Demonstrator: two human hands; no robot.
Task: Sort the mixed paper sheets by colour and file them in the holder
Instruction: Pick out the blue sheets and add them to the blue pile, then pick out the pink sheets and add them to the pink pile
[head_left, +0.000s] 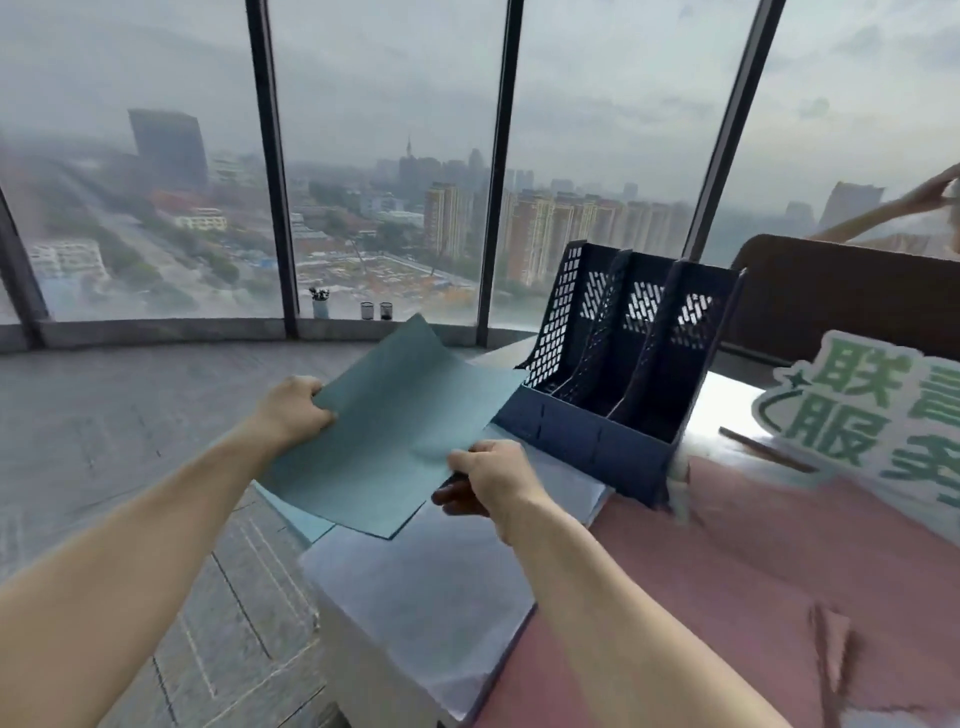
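Hands meet at the centre of the frame on one teal-green sheet (384, 426), lifted clear of the table (727, 571). The left hand (296, 410) has a closed grip on the sheet's left edge, fingers curled over it; the right hand (488, 478) pinches its lower right edge, thumb on top. Below lie a light blue sheet (306, 519) and a pale lavender stack (415, 587). Right of centre stands the dark blue three-slot holder (613, 384), beside a green-lettered sign (872, 415) at the right edge.
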